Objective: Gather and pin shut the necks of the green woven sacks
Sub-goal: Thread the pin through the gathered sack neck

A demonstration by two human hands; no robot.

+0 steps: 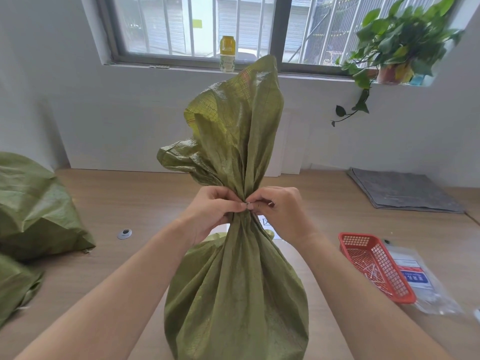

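Note:
A filled green woven sack (236,294) stands upright on the wooden table in front of me. Its neck (242,203) is bunched tight, and the loose top fans upward. My left hand (213,211) grips the neck from the left. My right hand (278,211) pinches it from the right. Between the thumbs of both hands a small metal pin (247,203) shows at the gathered neck. Most of the pin is hidden by my fingers.
Two more green sacks (33,209) lie at the left edge. A red mesh basket (374,266) with several white pins sits at the right, beside a clear plastic bag (420,279). A grey folded cloth (402,190) lies far right. A grommet (124,233) sits in the tabletop.

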